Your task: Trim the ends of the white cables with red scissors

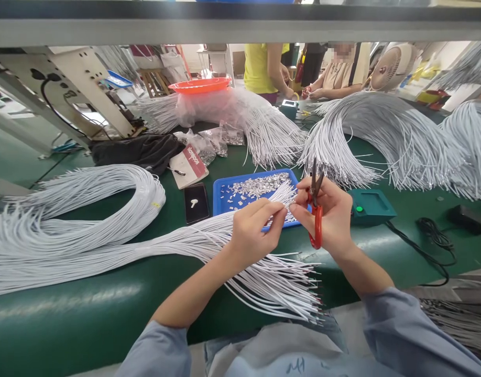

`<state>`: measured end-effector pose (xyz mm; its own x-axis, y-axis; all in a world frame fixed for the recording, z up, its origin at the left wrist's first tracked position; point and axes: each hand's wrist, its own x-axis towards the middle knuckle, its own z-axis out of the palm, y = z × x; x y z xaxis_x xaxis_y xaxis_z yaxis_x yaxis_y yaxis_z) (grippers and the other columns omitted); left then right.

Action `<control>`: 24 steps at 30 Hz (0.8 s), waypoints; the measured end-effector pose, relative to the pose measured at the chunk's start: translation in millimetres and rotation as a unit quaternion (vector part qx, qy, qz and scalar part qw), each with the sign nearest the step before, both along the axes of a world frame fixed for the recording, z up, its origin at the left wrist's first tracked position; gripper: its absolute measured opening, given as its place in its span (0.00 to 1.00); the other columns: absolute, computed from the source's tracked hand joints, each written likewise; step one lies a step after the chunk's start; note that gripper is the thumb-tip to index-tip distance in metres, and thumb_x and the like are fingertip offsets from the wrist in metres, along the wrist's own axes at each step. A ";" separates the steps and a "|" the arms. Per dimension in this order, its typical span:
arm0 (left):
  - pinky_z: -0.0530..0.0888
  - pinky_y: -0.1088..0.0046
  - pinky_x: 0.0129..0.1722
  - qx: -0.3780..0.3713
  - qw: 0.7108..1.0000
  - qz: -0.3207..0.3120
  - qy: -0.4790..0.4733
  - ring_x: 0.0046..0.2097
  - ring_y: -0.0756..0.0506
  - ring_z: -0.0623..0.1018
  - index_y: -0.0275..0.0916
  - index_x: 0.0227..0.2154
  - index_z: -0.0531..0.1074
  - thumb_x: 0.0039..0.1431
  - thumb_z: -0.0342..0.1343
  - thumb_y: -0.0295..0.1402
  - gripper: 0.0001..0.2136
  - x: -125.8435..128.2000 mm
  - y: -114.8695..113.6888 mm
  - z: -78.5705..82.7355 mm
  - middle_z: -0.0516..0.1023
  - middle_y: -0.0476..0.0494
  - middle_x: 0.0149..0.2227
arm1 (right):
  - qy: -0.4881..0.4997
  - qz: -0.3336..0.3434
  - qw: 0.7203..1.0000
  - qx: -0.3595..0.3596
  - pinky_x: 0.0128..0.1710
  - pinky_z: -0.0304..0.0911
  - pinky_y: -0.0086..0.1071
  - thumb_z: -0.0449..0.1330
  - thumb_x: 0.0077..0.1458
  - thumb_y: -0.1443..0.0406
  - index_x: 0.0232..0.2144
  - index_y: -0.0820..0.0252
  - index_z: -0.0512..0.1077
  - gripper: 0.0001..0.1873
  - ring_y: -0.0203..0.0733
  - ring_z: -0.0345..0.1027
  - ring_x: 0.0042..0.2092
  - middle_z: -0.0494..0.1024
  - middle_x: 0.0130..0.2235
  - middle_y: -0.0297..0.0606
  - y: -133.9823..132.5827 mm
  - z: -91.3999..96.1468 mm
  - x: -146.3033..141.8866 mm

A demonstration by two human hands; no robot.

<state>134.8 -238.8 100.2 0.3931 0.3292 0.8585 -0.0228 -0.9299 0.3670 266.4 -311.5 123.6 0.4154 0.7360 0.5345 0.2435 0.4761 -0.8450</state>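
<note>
My right hand (335,212) is closed around red-handled scissors (317,230), their dark blades pointing up and away from me. Its thumb and fingertip nearly meet the fingertips of my left hand (254,230), which pinches the end of a white cable; the exact spot is mostly hidden by the fingers. Under my left forearm, a long bundle of white cables (177,240) runs in from the left and fans out to the right, some ends showing red. Just behind the hands lies a blue tray (217,201) with many small silvery metal pieces (260,186) and some cable ends over it.
A phone (196,207) with a small white piece on it and a notebook (190,166) lie left of the tray. A green device (372,206) with a black cord stands right. Coiled cable bundles (146,196) surround the area. Two people work beyond; a shelf beam (240,31) crosses overhead.
</note>
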 end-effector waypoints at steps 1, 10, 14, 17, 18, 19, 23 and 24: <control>0.62 0.80 0.22 0.017 1.000 0.009 0.001 0.23 0.55 0.65 0.34 0.30 0.71 0.58 0.58 0.22 0.03 0.0 -1.0 -0.9 0.69 0.51 0.22 | -0.001 -0.002 1.000 0.000 0.27 0.66 0.27 0.68 0.41 0.72 0.34 0.55 0.73 0.16 0.31 0.66 0.26 0.72 0.25 0.26 -0.5 0.7 -0.6; 0.63 0.82 0.22 -0.195 0.972 -0.111 0.073 0.23 0.55 0.67 0.35 0.26 0.70 0.63 0.52 0.26 0.09 -9.8 0.6 13.4 0.71 0.51 0.21 | 0.068 0.107 0.992 -0.008 0.29 0.64 0.21 0.69 0.40 0.77 0.36 0.54 0.75 0.20 0.27 0.64 0.27 0.72 0.25 0.24 0.5 -2.4 2.8; 0.67 0.79 0.25 -0.344 0.904 -0.228 0.115 0.23 0.54 0.68 0.35 0.23 0.71 0.65 0.53 0.36 0.15 -12.0 11.3 17.9 0.69 0.50 0.19 | 0.090 0.147 0.985 -0.019 0.25 0.62 0.20 0.69 0.39 0.77 0.36 0.54 0.75 0.20 0.27 0.63 0.26 0.72 0.25 0.24 4.2 -2.2 7.2; 0.68 0.78 0.26 -0.355 0.898 -0.235 0.111 0.25 0.53 0.70 0.35 0.25 0.72 0.64 0.54 0.40 0.16 -10.3 14.2 14.4 0.71 0.49 0.21 | 0.081 0.128 0.988 -0.019 0.25 0.62 0.20 0.69 0.39 0.77 0.35 0.54 0.75 0.20 0.27 0.64 0.25 0.71 0.24 0.23 6.1 -0.2 9.8; 0.68 0.78 0.26 -0.337 0.911 -0.215 0.104 0.26 0.53 0.71 0.35 0.26 0.72 0.64 0.54 0.38 0.14 -9.5 13.8 13.0 0.73 0.48 0.23 | 0.071 0.119 0.990 -0.018 0.26 0.63 0.20 0.69 0.39 0.78 0.36 0.54 0.75 0.21 0.27 0.64 0.26 0.71 0.24 0.23 6.3 0.1 10.3; 0.67 0.79 0.27 -0.311 0.926 -0.190 0.102 0.27 0.53 0.71 0.36 0.28 0.73 0.64 0.54 0.36 0.12 -8.8 13.0 11.9 0.74 0.48 0.25 | 0.059 0.113 0.992 -0.017 0.27 0.63 0.21 0.69 0.40 0.78 0.36 0.54 0.75 0.21 0.27 0.65 0.26 0.72 0.25 0.23 6.3 0.1 10.6; 0.66 0.80 0.27 -0.210 0.956 -0.164 0.124 0.29 0.53 0.69 0.35 0.29 0.71 0.66 0.50 0.28 0.10 -6.9 10.9 11.1 0.73 0.47 0.28 | 0.011 0.113 0.993 -0.014 0.30 0.65 0.23 0.68 0.42 0.77 0.38 0.54 0.74 0.20 0.28 0.68 0.29 0.74 0.28 0.24 5.9 -2.1 10.9; 0.66 0.80 0.27 -0.193 0.959 -0.166 0.121 0.28 0.54 0.69 0.35 0.28 0.70 0.66 0.50 0.28 0.10 -6.7 11.5 11.3 0.72 0.48 0.27 | 0.001 0.107 0.994 -0.014 0.30 0.65 0.23 0.68 0.44 0.76 0.39 0.54 0.74 0.19 0.28 0.68 0.29 0.74 0.29 0.25 5.7 -2.6 11.1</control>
